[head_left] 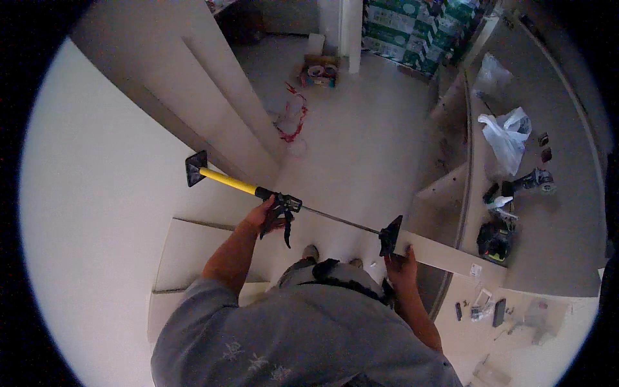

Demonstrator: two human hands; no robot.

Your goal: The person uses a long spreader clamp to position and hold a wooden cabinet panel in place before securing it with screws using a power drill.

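Observation:
A telescopic support rod (229, 180) spans the gap in front of me, with a yellow tube, a thin metal shaft and a black trigger grip. Its left black pad (196, 169) is at the pale panel (103, 174) on my left. The right black pad (391, 236) is by the end of a pale board (445, 253). My left hand (261, 216) is closed around the trigger grip, its fingers partly behind the black levers. With my right hand (403, 269) I grip the lower part of the right pad, the thumb near the board's edge.
On the right surface lie white plastic bags (506, 138), a cordless power tool (532, 182) and a black tool (494, 240). Small hardware (480, 304) sits at lower right. Red strapping (296, 116) and an open box (320, 71) are on the floor ahead; green-and-white packages (412, 32) stand farther back.

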